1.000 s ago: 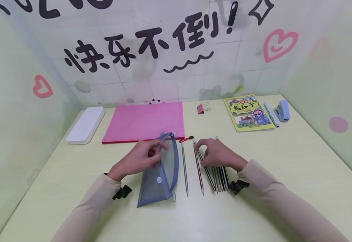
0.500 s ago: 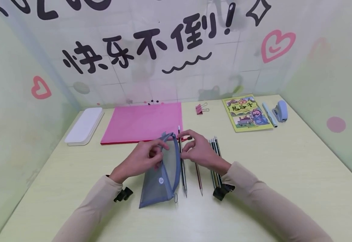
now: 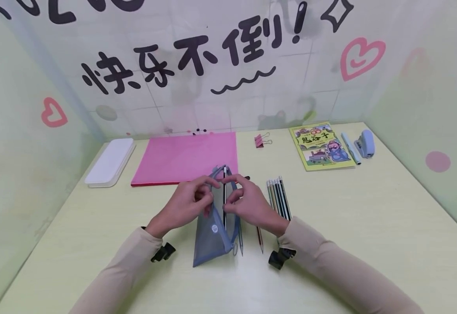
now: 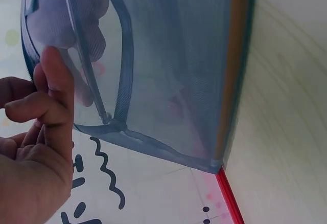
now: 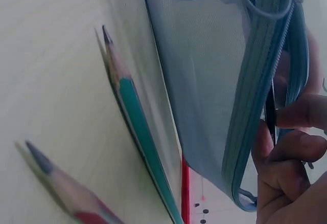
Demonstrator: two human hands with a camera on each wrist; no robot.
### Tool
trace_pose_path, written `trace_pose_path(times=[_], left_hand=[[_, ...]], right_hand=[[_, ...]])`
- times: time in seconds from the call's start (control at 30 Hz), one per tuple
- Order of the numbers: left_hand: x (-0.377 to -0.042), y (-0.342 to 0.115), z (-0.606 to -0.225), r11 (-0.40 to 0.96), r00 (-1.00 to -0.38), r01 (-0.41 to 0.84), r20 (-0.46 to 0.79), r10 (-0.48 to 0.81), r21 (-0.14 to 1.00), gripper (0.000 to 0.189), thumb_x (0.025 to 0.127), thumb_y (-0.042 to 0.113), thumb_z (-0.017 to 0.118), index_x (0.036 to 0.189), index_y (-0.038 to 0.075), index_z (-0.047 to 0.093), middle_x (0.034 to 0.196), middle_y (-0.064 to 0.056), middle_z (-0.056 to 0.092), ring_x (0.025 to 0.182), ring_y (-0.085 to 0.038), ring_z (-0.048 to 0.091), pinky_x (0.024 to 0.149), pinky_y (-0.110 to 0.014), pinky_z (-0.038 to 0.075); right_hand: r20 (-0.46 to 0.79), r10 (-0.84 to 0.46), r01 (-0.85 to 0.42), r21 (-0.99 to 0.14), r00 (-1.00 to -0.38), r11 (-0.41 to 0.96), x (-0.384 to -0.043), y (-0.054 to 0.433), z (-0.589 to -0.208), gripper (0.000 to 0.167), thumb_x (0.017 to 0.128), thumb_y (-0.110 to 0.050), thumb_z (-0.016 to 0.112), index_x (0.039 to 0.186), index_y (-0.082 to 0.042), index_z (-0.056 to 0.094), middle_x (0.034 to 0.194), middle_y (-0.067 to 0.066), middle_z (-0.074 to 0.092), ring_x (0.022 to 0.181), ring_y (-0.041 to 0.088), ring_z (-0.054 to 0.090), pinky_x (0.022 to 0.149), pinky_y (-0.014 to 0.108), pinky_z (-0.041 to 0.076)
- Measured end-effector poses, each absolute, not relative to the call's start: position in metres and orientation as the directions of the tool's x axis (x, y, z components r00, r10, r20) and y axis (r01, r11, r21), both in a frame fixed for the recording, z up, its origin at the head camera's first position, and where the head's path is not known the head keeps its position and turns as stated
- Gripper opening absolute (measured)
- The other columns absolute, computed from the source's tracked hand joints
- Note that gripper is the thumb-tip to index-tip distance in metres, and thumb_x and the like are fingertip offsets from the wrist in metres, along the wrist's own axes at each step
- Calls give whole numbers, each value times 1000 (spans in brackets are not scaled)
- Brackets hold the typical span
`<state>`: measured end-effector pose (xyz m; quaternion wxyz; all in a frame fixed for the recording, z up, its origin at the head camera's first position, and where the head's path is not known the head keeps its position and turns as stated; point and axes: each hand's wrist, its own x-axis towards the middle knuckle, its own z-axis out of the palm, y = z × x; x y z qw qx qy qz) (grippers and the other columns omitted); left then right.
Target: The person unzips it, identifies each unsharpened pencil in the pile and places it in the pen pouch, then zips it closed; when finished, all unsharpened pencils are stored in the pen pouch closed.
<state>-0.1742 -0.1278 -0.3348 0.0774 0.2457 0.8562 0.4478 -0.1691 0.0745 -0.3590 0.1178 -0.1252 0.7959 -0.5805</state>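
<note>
A blue-grey mesh zip pencil case [image 3: 209,246] stands tilted mid-table with its mouth open. My left hand [image 3: 183,205] pinches the left edge of that mouth. My right hand [image 3: 253,208] holds a dark pencil [image 3: 225,196] between thumb and fingers, upright within the opening; its lower end is behind the mesh. In the right wrist view the fingers grip it beside the zip. A teal pencil [image 5: 140,124] and a dark red pencil [image 5: 74,191] lie to the right of the case. Farther right, partly under my right forearm, lies a row of several pencils [image 3: 278,194].
Behind the case lies a pink folder [image 3: 189,157], with a white box [image 3: 110,161] to its left. A pink binder clip [image 3: 260,140], a yellow comic-style book [image 3: 322,148], a light blue pen [image 3: 351,148] and a blue stapler [image 3: 365,143] line the back right.
My right hand took a dark pencil from the row and carried it left into the case's mouth. The case has shifted slightly right with my left hand.
</note>
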Motion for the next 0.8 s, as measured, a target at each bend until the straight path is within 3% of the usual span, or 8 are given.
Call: trace_pose_path(times=[0.3, 0.6, 0.8], left_hand=[[-174, -127, -339, 474, -872, 356, 104, 479, 805, 26, 96, 4, 50, 119, 0, 61, 69, -4, 64, 57, -16, 64, 53, -24, 47], [-175, -126, -340, 460, -869, 363, 115, 482, 811, 27, 95, 2, 49, 119, 1, 63, 68, -5, 63, 59, -33, 65, 48, -23, 40], [-177, -125, -340, 445, -863, 372, 128, 488, 815, 26, 95, 2, 49, 117, 5, 63, 65, -4, 62, 59, -34, 64, 49, -23, 42]], right_hand=[[-39, -415, -139, -910, -909, 390, -171, 75, -354, 59, 83, -5, 70, 138, -11, 50, 76, 5, 74, 68, 22, 69, 66, 27, 49], [-37, -427, -185, -864, -903, 467, -173, 85, -354, 54, 86, -6, 69, 137, -13, 51, 80, 3, 74, 68, 13, 65, 65, 25, 48], [-43, -401, -157, -878, -915, 452, -176, 104, -347, 49, 88, -7, 68, 135, -11, 54, 88, 7, 74, 68, 24, 70, 60, 27, 48]])
